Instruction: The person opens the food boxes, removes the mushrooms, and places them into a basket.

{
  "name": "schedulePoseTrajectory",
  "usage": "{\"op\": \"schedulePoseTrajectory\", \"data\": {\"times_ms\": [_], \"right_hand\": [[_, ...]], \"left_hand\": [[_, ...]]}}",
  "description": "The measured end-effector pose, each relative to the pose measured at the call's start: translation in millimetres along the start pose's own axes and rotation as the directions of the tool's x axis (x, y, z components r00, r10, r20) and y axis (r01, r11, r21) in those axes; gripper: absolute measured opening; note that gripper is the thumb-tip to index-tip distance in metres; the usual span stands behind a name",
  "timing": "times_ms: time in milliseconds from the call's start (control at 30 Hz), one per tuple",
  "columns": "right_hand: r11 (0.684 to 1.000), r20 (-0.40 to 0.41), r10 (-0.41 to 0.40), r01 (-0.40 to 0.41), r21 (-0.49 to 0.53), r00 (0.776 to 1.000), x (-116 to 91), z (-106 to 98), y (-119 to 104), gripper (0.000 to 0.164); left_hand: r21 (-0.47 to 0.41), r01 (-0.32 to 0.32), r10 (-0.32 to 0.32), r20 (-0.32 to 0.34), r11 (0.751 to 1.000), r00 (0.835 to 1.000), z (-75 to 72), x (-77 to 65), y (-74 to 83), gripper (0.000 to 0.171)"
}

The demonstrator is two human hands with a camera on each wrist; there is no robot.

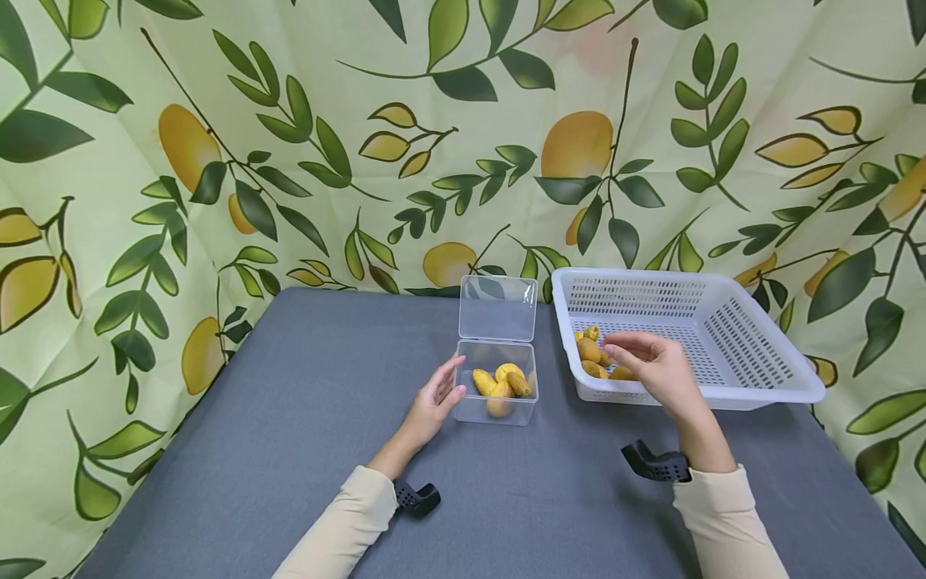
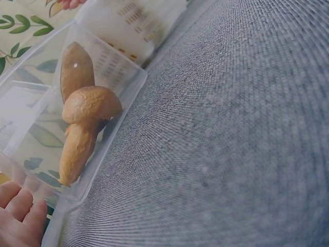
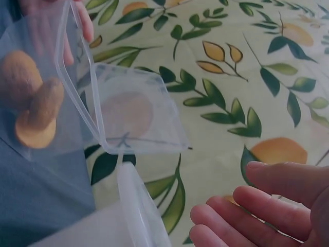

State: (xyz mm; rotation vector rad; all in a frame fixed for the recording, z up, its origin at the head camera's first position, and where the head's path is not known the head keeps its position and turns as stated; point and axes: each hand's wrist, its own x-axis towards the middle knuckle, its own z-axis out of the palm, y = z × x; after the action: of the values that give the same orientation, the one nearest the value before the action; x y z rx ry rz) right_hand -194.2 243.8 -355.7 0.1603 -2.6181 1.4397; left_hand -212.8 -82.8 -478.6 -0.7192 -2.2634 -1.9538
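Note:
A clear plastic box (image 1: 496,410) stands on the table with its hinged lid (image 1: 497,309) raised at the back. Inside lie several small yellow-brown pieces (image 1: 499,388), some oblong, some rounded and wrinkled; I cannot tell their exact kind. My left hand (image 1: 432,404) is at the box's left side, its fingers loosely extended along the wall. Over the near left part of a white basket (image 1: 745,392) is my right hand (image 1: 658,368). In the right wrist view its thumb and fingers (image 3: 277,208) are apart, with nothing seen between them. More yellow-brown pieces (image 1: 589,351) lie in the basket beside its fingertips.
A grey cloth-covered table (image 1: 325,354) carries the box and, to its right, the basket with slotted walls. Behind them hangs a curtain (image 1: 304,209) printed with leaves and fruit. Each wrist wears a black camera mount (image 1: 657,463).

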Motion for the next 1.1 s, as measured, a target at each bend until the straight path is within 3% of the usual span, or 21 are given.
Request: {"op": "schedulePoseTrajectory", "data": {"times_ms": [533, 833, 1100], "right_hand": [[0.994, 0.087, -0.096, 0.090, 0.069, 0.992, 0.4, 36.6, -15.9, 0.028], [0.996, 0.139, -0.093, 0.092, 0.012, 0.986, 4.1, 59.2, -20.5, 0.027], [0.994, 0.182, -0.111, 0.104, 0.044, 0.977, 9.0, 76.2, -23.1, 0.024]], "left_hand": [[0.005, -0.002, 0.002, 0.006, 1.000, 1.000, -0.6, -0.3, -1.2, 0.048], [0.005, 0.008, -0.008, 0.005, 1.000, 1.000, -0.3, -0.7, 0.0, 0.048], [0.003, 0.004, -0.004, 0.001, 1.000, 1.000, -0.2, -0.4, 0.0, 0.048]]}}
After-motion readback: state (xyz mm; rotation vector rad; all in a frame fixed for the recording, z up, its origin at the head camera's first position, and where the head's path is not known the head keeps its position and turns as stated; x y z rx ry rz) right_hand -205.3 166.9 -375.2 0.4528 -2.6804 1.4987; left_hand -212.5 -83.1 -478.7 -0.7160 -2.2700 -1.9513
